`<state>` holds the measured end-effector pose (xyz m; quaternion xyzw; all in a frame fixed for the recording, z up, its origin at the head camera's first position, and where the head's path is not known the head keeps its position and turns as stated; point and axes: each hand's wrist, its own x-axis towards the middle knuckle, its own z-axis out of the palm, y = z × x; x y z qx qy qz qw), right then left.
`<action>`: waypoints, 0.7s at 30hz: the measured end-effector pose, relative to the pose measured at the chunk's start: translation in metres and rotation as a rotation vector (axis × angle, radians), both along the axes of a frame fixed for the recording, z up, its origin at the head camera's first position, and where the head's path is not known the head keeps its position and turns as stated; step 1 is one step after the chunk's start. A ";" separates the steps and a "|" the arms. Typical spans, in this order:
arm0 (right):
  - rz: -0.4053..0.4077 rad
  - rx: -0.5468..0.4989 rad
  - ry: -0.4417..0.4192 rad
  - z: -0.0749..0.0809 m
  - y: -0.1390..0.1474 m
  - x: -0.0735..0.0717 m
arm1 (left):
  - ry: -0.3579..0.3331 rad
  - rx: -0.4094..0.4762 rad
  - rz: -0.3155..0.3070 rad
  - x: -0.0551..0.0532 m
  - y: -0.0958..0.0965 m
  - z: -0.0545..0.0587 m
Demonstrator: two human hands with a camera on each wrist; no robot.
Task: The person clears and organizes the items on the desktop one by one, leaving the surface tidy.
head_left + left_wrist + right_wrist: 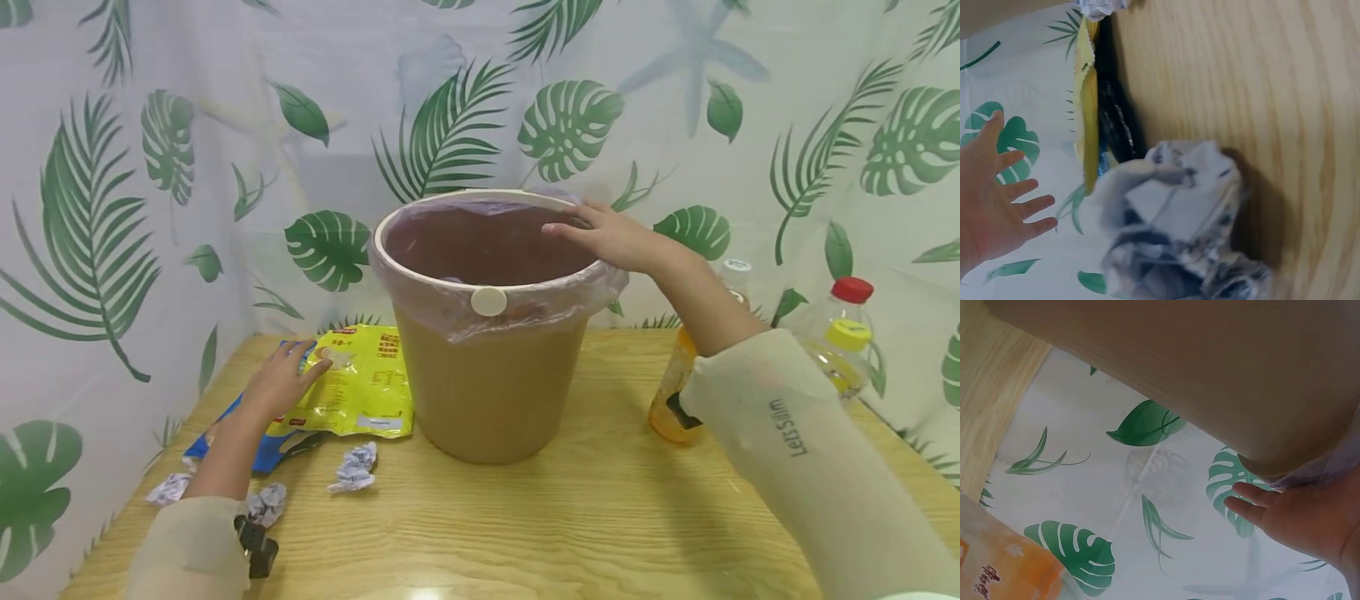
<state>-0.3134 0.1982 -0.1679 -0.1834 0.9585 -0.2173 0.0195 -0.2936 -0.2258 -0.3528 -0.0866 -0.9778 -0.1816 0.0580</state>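
A tan bin (491, 383) stands upright, lined with a thin translucent bag (450, 321) folded over its white rim. My right hand (607, 237) is at the rim's right side, its fingers extended. In the right wrist view, some of those fingers (1254, 503) reach out straight beside the liner. My left hand (281, 383) hovers over a yellow and blue snack packet (352, 375), left of the bin. Its fingers are spread and hold nothing in the left wrist view. Crumpled paper balls (354, 468) lie near this hand, one large (1172, 212) in front of the wrist camera.
Right of the bin stands an orange-labelled bottle (675, 400), partly behind my right forearm. Farther right are bottles with a red cap (852, 290) and a yellow cap (849, 335). A leaf-print curtain (300, 108) hangs behind the wooden table (480, 533).
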 end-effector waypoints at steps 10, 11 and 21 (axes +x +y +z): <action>-0.019 -0.032 -0.016 -0.002 0.000 -0.002 | -0.178 0.241 -0.067 -0.012 -0.008 -0.014; -0.017 -0.034 -0.015 -0.002 0.001 -0.003 | -0.192 0.259 -0.064 -0.014 -0.009 -0.015; -0.010 -0.036 -0.023 -0.001 0.004 -0.010 | -0.351 0.377 0.034 -0.017 -0.013 -0.019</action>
